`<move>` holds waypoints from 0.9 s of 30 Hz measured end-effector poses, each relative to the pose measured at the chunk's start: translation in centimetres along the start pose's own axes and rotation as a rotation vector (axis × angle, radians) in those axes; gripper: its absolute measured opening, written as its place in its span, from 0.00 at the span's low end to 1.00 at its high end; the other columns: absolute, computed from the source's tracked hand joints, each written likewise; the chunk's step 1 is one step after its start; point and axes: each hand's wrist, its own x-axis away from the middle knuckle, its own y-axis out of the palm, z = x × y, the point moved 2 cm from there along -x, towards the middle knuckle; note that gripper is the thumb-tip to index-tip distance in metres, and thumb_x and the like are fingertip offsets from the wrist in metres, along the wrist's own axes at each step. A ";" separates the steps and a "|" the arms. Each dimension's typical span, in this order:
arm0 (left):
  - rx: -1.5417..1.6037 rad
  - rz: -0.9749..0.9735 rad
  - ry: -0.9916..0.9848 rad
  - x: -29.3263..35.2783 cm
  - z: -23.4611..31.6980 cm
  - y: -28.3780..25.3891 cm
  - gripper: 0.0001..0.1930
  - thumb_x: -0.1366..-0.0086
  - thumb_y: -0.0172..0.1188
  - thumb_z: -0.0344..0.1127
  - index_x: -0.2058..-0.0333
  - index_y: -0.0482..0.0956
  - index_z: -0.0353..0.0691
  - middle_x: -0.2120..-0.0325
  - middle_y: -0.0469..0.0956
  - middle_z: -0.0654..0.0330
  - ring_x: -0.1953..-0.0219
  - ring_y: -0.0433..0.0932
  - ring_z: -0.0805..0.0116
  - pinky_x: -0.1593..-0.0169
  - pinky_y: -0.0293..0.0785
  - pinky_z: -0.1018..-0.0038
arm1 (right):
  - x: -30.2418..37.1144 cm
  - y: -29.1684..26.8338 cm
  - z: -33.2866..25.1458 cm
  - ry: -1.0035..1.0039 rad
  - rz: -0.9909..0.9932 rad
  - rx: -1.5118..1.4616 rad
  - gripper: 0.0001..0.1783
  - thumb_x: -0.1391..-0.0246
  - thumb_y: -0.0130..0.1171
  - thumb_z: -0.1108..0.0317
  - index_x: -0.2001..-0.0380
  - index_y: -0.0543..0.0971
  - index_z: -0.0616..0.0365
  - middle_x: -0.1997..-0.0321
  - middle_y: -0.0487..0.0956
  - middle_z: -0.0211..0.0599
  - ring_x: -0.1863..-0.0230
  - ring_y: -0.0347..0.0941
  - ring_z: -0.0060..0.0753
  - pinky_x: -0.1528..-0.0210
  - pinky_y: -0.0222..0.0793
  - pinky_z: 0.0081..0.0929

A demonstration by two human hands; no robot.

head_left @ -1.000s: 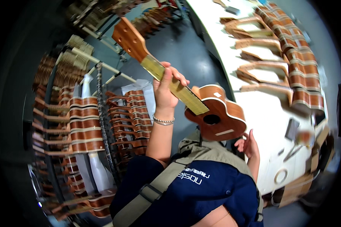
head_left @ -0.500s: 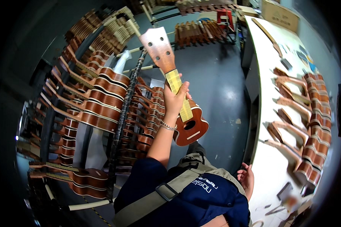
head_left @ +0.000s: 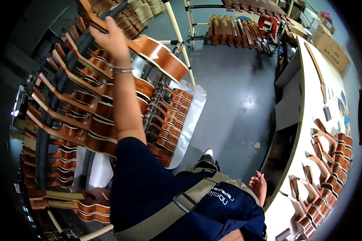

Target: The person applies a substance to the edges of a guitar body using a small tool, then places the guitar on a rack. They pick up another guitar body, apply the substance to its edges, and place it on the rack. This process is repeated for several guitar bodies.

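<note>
My left hand point(head_left: 112, 39) is closed round the neck of a brown ukulele point(head_left: 161, 56) with pale edging. It holds the ukulele raised on its side at the upper left, body toward the right, over a rack of similar ukuleles point(head_left: 104, 116). Part of its headstock runs up to the top of the view. Whether it touches the rack I cannot tell. My right hand point(head_left: 258, 185) hangs low near the workbench edge, empty, its fingers loosely bent and apart.
A padded dark rack bar point(head_left: 52, 108) supports the necks at left. More ukuleles point(head_left: 175, 116) sit on a lower shelf with white sheeting point(head_left: 193, 114). Along the right runs a white workbench point(head_left: 287, 201) with a row of ukuleles point(head_left: 330, 180), a loose neck point(head_left: 315, 66) and a cardboard box point(head_left: 330, 46).
My left hand has carried the ukulele up and leftward from the middle to above the rack, turning it onto its side. The view has shifted. My right hand stays low.
</note>
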 end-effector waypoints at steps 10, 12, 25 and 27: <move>-0.527 0.144 -0.020 -8.7 -15.1 -9.5 0.25 0.42 0.53 0.38 0.49 0.62 0.28 0.57 0.72 0.45 0.58 0.74 0.55 0.54 0.68 0.67 | -6.1 7.0 -0.6 0.051 -0.045 0.112 0.22 0.40 0.43 0.51 0.51 0.68 0.57 0.70 0.76 0.33 0.72 0.72 0.24 0.70 0.68 0.21; -0.588 0.159 -0.066 -8.5 -16.2 -10.6 0.26 0.42 0.53 0.39 0.49 0.62 0.28 0.55 0.71 0.45 0.56 0.73 0.53 0.53 0.68 0.67 | -6.5 7.7 -1.1 0.054 -0.034 0.120 0.22 0.40 0.44 0.52 0.52 0.69 0.57 0.70 0.76 0.33 0.72 0.72 0.24 0.70 0.68 0.21; -1.138 0.148 0.008 -7.3 -15.6 -11.5 0.50 0.41 0.55 0.41 0.40 0.20 0.39 0.43 0.43 0.27 0.43 0.57 0.36 0.45 0.62 0.55 | -7.0 8.4 -0.7 0.019 -0.013 0.101 0.22 0.42 0.48 0.52 0.53 0.69 0.57 0.70 0.76 0.32 0.71 0.72 0.23 0.68 0.68 0.20; -1.269 0.142 -0.014 -6.2 -16.6 -9.1 0.57 0.47 0.61 0.47 0.41 0.20 0.31 0.46 0.37 0.18 0.41 0.45 0.28 0.39 0.46 0.50 | -6.6 7.0 0.1 0.000 0.051 0.086 0.21 0.42 0.48 0.53 0.53 0.69 0.57 0.70 0.76 0.32 0.71 0.72 0.23 0.68 0.68 0.21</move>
